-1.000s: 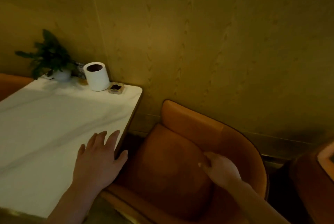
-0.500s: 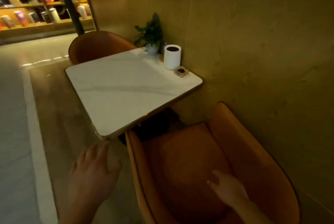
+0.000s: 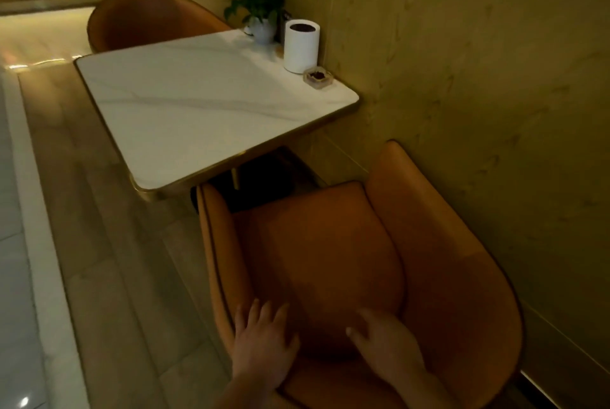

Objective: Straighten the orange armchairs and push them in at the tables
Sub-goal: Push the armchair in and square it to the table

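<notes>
An orange armchair [image 3: 439, 263] stands right below me, beside the wall, its seat facing a white marble table [image 3: 185, 111]. The chair's front edge sits just under the table's near corner. My left hand [image 3: 264, 346] lies over the chair's back rim with fingers straight and spread. My right hand [image 3: 386, 346] rests inside the backrest with fingers loosely extended, holding nothing. A second orange armchair [image 3: 145, 20] stands at the table's far side, tucked against it.
On the table by the wall stand a potted plant [image 3: 260, 2], a white cylinder holder [image 3: 301, 45] and a small ashtray [image 3: 317, 77]. The wood-panel wall [image 3: 478, 78] runs close along the right. Wooden floor [image 3: 99, 243] opens to the left.
My left hand left the tabletop and came down onto the chair's back rim. The view swung round behind the chair, so the chair now faces the table ahead of me.
</notes>
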